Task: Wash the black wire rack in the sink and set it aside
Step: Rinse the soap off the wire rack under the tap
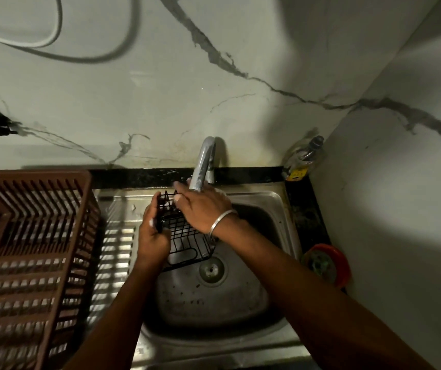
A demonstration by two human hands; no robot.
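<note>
The black wire rack (184, 237) is held over the left part of the steel sink (272, 209), just below the tap spout (202, 166). My left hand (152, 236) grips the rack's left edge, with soap foam on the fingers. My right hand (203, 206) lies across the top of the rack with its fingers spread, the forefinger reaching toward the spout; part of the rack is hidden under it. A metal bangle sits on my right wrist.
A brown plastic dish basket (29, 252) stands on the steel draining board to the left. A dish-soap bottle (303, 161) stands in the back right corner. A red-rimmed scrubber tub (326, 265) sits on the black counter to the right. The drain (211, 269) lies mid-basin.
</note>
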